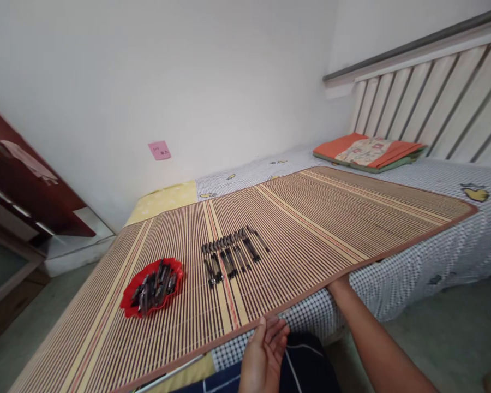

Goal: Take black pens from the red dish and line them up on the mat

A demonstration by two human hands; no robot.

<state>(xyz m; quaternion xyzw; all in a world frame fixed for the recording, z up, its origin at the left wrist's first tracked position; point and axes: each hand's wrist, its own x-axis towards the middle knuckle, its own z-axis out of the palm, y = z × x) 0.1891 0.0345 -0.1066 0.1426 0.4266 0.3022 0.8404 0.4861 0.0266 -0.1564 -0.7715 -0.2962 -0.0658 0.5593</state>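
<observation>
My left hand rests palm up over my lap at the mat's front edge, its fingers loosely curled and apart, with nothing visible in them. My right hand reaches under the edge of the striped bamboo mat; its fingers are hidden there. On the mat lies a row of slim dark pen-like pieces, with short black rounded parts lined up along their far ends. To the left, a red scalloped bowl holds many more dark, slim pieces.
The mat covers a bed with a checked sheet. A folded orange and floral cloth lies at the far right beside a white slatted headboard. A pink note is on the wall. A dark red door stands at left.
</observation>
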